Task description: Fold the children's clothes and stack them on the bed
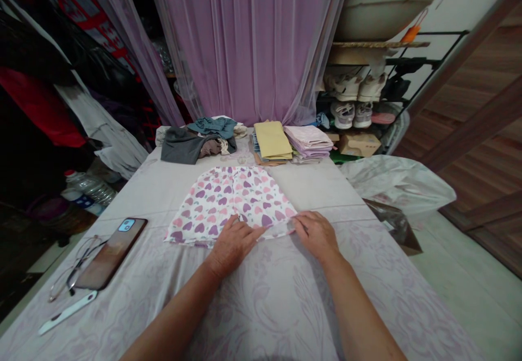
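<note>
A lilac floral sheet (269, 317) over a long table or bed, a sheer lilac curtain (248, 40) hanging behind it. At far left, dark hanging clothes (36, 40) and a red garment (41, 111), mostly lost in shadow and hard to make out; lower down, a plastic bottle (92, 188) lying on its side just off the sheet's edge. On the left part of the sheet, a phone (112, 253) lying back up, a pair of glasses (75, 268) just beside it, and a white plastic strip (68, 312), too blurred to name. Along the far end, a heap of grey and teal clothes (191, 141), a folded yellow cloth (272, 141) on top of a stack, and a pale pink folded pile (308, 141). Both forearms reaching in from the bottom edge, cut off by the frame. The left hand (232, 244) flat and palm down, fingers slightly spread on the near part of the heart-print shorts (230, 203); the right hand (316, 236) also flat, resting on the shorts' right hem, near the other hand, with no pinch visible. The shorts laid out flat in the middle of the sheet, white with pink and purple hearts, part of the near edge hidden under the hands. At far right, shoes (346, 100) on a metal rack (428, 62), a white plastic bag (395, 184) beyond the sheet's edge, and a wooden door (468, 105).
</note>
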Available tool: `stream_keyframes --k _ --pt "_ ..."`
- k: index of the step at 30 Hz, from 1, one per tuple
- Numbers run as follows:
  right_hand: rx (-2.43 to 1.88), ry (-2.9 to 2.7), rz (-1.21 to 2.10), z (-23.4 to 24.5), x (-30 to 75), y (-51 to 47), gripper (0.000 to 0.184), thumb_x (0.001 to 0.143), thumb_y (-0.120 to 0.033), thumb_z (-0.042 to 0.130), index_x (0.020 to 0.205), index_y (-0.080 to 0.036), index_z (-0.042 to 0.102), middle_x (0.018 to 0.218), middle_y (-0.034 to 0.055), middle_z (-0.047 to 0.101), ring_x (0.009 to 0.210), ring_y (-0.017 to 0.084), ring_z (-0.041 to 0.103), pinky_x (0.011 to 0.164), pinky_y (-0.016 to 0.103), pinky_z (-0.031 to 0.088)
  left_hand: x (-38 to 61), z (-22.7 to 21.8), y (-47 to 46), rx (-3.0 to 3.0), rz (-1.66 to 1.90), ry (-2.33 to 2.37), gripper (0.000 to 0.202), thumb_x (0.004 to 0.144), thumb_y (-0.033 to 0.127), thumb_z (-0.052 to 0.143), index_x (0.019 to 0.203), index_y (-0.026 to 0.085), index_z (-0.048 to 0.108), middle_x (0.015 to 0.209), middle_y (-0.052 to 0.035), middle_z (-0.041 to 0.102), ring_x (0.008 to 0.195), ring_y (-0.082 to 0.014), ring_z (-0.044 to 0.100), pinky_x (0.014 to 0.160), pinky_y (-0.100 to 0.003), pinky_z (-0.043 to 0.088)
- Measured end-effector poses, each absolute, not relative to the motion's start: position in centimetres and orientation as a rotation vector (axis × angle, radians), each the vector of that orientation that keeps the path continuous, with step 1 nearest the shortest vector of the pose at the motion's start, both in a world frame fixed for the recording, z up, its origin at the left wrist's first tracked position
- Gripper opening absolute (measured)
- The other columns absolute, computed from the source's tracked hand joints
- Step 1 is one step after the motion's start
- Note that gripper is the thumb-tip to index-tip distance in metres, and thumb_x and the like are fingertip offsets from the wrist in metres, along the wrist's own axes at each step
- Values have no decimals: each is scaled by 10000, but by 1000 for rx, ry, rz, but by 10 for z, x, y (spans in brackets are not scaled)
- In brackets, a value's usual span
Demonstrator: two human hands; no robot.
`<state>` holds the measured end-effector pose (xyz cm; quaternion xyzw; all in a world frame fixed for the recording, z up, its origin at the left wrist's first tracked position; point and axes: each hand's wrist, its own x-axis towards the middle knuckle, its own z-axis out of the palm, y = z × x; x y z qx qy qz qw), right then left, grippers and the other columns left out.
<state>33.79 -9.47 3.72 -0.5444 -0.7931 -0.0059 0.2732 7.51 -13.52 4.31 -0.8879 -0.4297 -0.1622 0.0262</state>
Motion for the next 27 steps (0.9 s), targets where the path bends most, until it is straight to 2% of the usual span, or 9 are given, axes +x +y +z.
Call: stream_keyframes --k 3,8,12,15,17,20,22,25,27 --pt "-1476 -2070 -19 37 341 -93 301 899 -292 489 713 -229 717 796 46 715 774 204 629 765 334 477 75 42 -137 -2760 -506 -1365 351 942 234 490 1285 248 560 944 -46 706 921 -193 641 1039 -476 416" --pt "-1629 -1950 132 31 342 -91 314 902 -334 455 731 -226 694 858 45 723 815 198 655 732 304 470 71 41 -140 -2821 -713 -1442 361 919 290 529 1271 223 568 1162 -89 681 1066 -213 628 923 -371 525" --pt "-1991 -1781 272 39 340 -90 270 874 -431 509 908 -235 691 816 35 727 740 201 660 633 290 424 61 45 -134 -2699 -918 -1599 316 929 300 488 1212 230 611 1151 -76 690 1085 -201 628 945 -359 523" --pt "-2149 -1765 414 49 336 -88 334 841 -486 542 1032 -246 675 861 30 740 770 202 666 623 276 398 50 50 -127 -2635 -942 -1768 284 924 268 458 1124 223 655 1080 -62 716 1034 -198 650 942 -364 519" --pt "-2173 -1813 498 54 334 -86 285 827 -464 546 958 -256 690 877 22 739 789 196 661 614 265 381 44 52 -123 -2627 -961 -1887 282 905 250 455 1085 220 670 1066 -56 721 1007 -198 657 931 -362 519" --pt "-2169 -1860 584 59 331 -82 165 790 -342 546 807 -251 682 804 2 719 741 179 636 575 254 344 39 48 -120 -2543 -1150 -2127 287 874 265 463 1055 214 679 1072 -54 714 995 -196 656 904 -348 526" --pt "-2117 -1829 629 59 328 -79 137 764 -291 534 757 -238 659 734 -5 693 693 171 614 561 250 335 37 45 -119 -2445 -1324 -2390 315 865 308 467 1085 201 666 1006 -55 711 897 -186 669 798 -326 555" --pt "-1941 -1683 717 56 322 -75 130 742 -295 521 733 -220 627 658 -19 654 627 159 585 563 247 362 35 42 -122 -2344 -1452 -2745 396 853 354 478 1186 187 613 911 -44 689 724 -164 658 610 -286 549" --pt "-1807 -1568 760 51 316 -72 145 726 -319 521 746 -216 620 634 -26 638 594 156 572 564 249 387 32 42 -126 -2358 -1419 -2700 391 819 319 522 1175 189 618 979 -54 683 763 -163 661 658 -294 553"
